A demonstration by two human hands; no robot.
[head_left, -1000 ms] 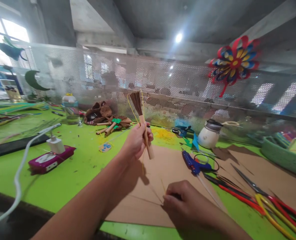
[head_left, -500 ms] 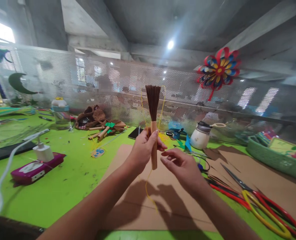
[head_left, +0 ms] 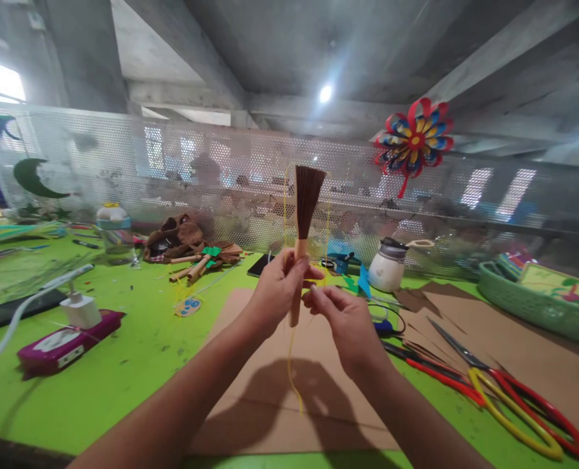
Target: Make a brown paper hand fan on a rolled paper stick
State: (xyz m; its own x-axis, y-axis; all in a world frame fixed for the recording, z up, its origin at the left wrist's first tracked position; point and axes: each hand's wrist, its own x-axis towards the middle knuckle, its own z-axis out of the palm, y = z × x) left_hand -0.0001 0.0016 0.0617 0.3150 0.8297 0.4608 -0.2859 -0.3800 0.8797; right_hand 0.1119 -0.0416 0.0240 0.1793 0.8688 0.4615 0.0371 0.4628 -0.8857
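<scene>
My left hand [head_left: 278, 285] is closed around the tan handle of a brush-shaped piece [head_left: 309, 202], which stands nearly upright in front of me. Its top is a dark brown bundle of thin folds or strands, fanned out. Yellow thread [head_left: 292, 374] loops up on both sides of it and dangles below the handle. Close by on the right, my right hand [head_left: 350, 326] has its thumb and fingertips pinched together beside the handle. Whatever lies between those fingertips is too small to make out. Beneath both hands is a sheet of brown card [head_left: 250, 410].
Large scissors [head_left: 494, 374] with red and yellow handles lie at right, near brown card pieces and a green basket [head_left: 538, 309]. A white jar [head_left: 387, 266] stands behind. At left are a purple power strip [head_left: 69, 342], a cable and rolled paper sticks [head_left: 198, 266].
The brush-shaped piece has turned and leans slightly right at its top. My right hand has come in closer to the handle, and its fingers have closed into a pinch.
</scene>
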